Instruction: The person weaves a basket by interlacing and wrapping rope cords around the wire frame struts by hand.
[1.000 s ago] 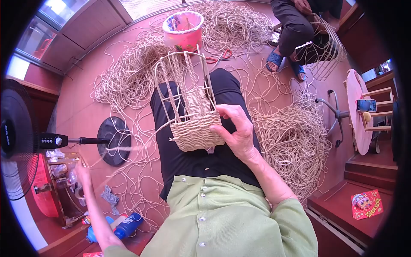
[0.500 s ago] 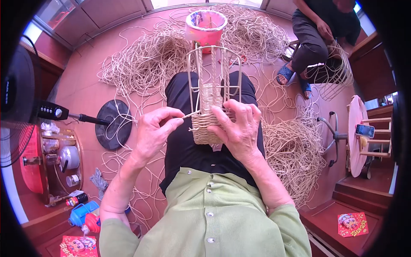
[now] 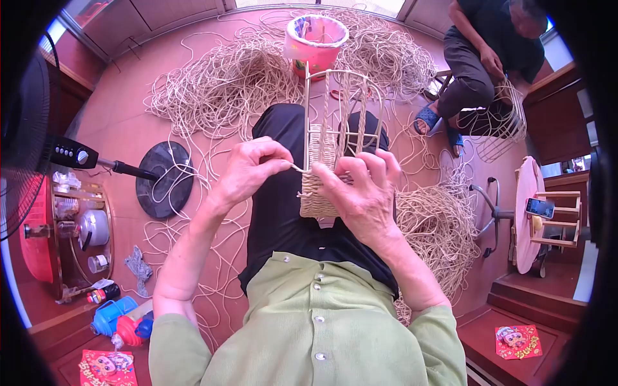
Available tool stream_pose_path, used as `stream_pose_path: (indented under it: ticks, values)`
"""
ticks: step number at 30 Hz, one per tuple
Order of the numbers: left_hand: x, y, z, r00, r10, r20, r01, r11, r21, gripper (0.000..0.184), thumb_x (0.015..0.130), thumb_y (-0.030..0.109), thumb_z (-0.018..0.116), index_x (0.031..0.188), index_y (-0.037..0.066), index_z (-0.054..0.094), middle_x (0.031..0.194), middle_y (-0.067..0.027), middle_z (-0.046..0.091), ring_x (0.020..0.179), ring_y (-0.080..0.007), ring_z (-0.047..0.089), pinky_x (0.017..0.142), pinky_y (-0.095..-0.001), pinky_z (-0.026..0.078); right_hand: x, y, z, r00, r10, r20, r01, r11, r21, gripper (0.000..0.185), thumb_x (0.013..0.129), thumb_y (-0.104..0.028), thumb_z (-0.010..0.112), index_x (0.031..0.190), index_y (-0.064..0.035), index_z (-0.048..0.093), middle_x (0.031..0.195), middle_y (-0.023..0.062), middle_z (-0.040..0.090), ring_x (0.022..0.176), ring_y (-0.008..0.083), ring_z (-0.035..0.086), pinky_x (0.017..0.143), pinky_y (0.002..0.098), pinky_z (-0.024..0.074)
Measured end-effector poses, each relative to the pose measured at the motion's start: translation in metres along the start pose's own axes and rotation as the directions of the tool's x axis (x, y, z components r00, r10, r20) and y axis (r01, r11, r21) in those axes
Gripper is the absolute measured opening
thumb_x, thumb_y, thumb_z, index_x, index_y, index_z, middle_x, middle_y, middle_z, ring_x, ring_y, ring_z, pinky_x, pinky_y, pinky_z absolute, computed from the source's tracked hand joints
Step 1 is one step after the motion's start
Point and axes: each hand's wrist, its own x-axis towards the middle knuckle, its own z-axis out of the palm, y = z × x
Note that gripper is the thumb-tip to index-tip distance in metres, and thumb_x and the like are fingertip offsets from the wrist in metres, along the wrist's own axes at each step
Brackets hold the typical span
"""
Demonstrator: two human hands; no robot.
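Observation:
A partly woven basket (image 3: 317, 204) on a wire frame stands between my knees, its lower part filled with tight rope weave. Bare wires and twisted rope uprights (image 3: 326, 96) rise above the weave. My left hand (image 3: 254, 170) is closed, pinching a short length of rope strand (image 3: 297, 168) that runs to the basket's left edge. My right hand (image 3: 364, 196) grips the basket's right side, thumb across the front of the weave and fingers bent over the side. The right fingertips are partly hidden.
Heaps of loose rope (image 3: 225, 90) cover the floor ahead and to the right. Beyond the basket stands a pink bucket (image 3: 299, 53). A fan base (image 3: 161, 183) is at left. At upper right, a seated person (image 3: 470, 83) handles another wire frame (image 3: 508, 122).
The basket has shifted right in view and turned slightly. My left hand has moved up and right, closer to the basket edge, still pinching the strand. My right hand stays on the basket.

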Motion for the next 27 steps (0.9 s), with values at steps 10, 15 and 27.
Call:
stream_pose_path:
  ticks: [10, 15, 27]
  values:
    - [0.021, -0.013, 0.088, 0.714, 0.392, -0.58, -0.341, 0.918, 0.201, 0.028, 0.084, 0.009, 0.08, 0.109, 0.004, 0.068, 0.111, -0.0106, 0.065, 0.091, -0.0212, 0.065, 0.072, -0.0321, 0.053, 0.045, 0.017, -0.005, 0.945, 0.035, 0.324, -0.056, 0.997, 0.054, 0.014, 0.092, -0.023, 0.07, 0.1, -0.012, 0.068, 0.073, 0.0047, 0.071, 0.071, 0.0228, 0.07, 0.07, 0.0396, 0.043]
    - [0.002, 0.017, 0.082, 0.616, 0.338, -0.712, -0.324, 0.932, 0.161, 0.045, 0.085, -0.005, 0.07, 0.128, 0.003, 0.061, 0.132, -0.0141, 0.057, 0.095, -0.0211, 0.062, 0.078, -0.0306, 0.054, 0.038, 0.007, 0.004, 0.963, 0.211, 0.168, -0.252, 0.926, 0.28, 0.009, 0.089, -0.021, 0.071, 0.089, -0.0118, 0.07, 0.068, 0.0074, 0.069, 0.063, 0.0251, 0.069, 0.068, 0.0414, 0.048]
    - [-0.024, 0.037, 0.099, 0.699, 0.336, -0.631, -0.196, 0.939, 0.283, 0.014, 0.08, -0.001, 0.077, 0.091, 0.004, 0.069, 0.097, -0.0079, 0.058, 0.09, -0.0243, 0.06, 0.079, -0.0357, 0.05, -0.161, 0.188, -0.312, 0.728, 0.682, -0.072, -0.101, 0.21, 0.973, 0.021, 0.1, -0.017, 0.063, 0.117, -0.0049, 0.062, 0.077, -0.0025, 0.046, 0.065, 0.0078, 0.045, 0.059, 0.0271, 0.0413]
